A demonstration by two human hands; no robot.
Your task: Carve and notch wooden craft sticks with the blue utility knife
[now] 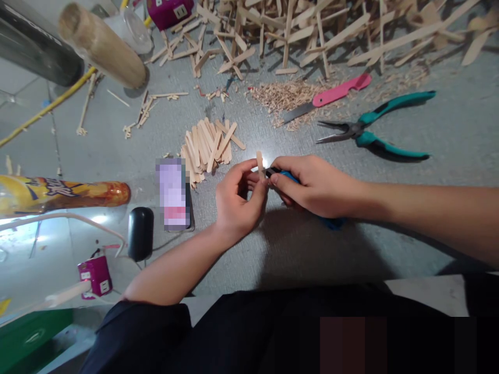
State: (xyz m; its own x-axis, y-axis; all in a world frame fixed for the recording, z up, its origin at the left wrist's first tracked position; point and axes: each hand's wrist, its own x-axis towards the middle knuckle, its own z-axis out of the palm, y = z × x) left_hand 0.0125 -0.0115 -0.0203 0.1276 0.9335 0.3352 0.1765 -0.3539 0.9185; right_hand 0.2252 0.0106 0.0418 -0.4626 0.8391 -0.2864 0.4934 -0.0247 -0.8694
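Note:
My left hand pinches a short wooden stick upright between thumb and fingers. My right hand is wrapped round a blue-handled cutter whose blade tip touches the stick's side. Both hands hover just above the grey floor. A small pile of cut sticks lies just beyond my left hand.
Green-handled pliers and a pink-handled knife on wood shavings lie beyond my right hand. A big heap of sticks fills the far side. A phone, black mouse-like object, orange bottle, wooden roller sit left.

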